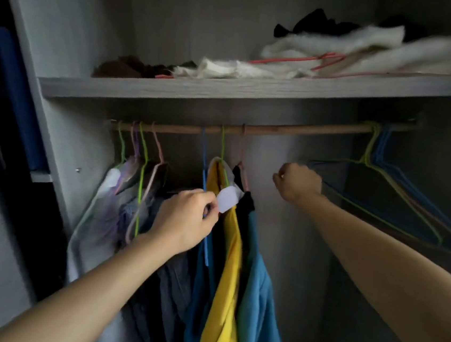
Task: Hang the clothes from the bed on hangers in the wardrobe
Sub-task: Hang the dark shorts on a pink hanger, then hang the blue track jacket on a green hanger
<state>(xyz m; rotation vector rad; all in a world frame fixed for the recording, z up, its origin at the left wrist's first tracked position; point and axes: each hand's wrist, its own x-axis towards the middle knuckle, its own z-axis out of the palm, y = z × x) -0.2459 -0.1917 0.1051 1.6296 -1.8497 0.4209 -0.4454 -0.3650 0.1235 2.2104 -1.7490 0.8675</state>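
Note:
Inside the wardrobe a wooden rail [292, 130] carries several hung garments. A yellow garment [230, 255] hangs on a green hanger beside a teal garment [259, 291] and a dark one. My left hand [186, 219] pinches the blue hanger [206, 249] at the yellow garment's collar, next to a white label [228, 199]. My right hand [298, 182] is a closed fist just right of these clothes, below the rail; whether it holds anything is hidden. A bunch of empty wire hangers [399, 197] hangs at the rail's right end.
A grey shelf [227, 87] above the rail holds white fluffy fabric [370, 55], dark clothes and pink hangers [291, 60]. Pale and purple garments [109, 208] hang at the left end. The wardrobe side panel [45, 96] stands at the left.

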